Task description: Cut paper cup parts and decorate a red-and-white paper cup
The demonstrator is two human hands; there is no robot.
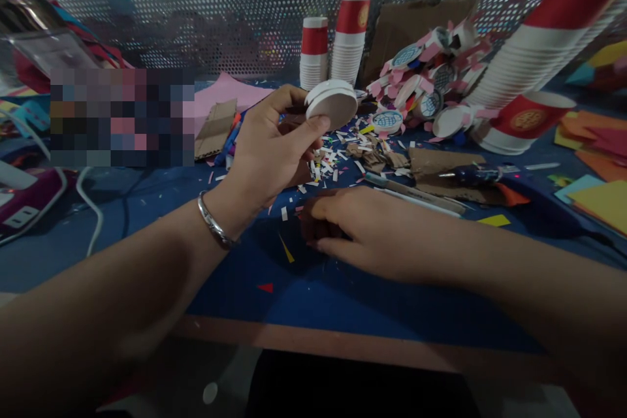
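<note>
My left hand (274, 144) is raised above the table, its thumb and fingers closed on a cut-off paper cup base (333, 108). The base is a shallow white round piece with a ridged rim, its flat face tilted toward me. Lower and to the right, my right hand (347, 225) is low over the blue tabletop (372, 307) with curled fingers. Its fingertips are in shadow beside small paper scraps, and whatever they may hold is hidden. White paper clippings (328, 163) are scattered just beyond both hands.
Stacked red-and-white paper cups (350, 32) stand at the back; a long cup stack (533, 46) leans at right. Paper turtle-like crafts (416, 85) are piled between them. A glue gun (529, 192) lies on the right near cardboard (441, 173). A white cable (91, 209) runs at left.
</note>
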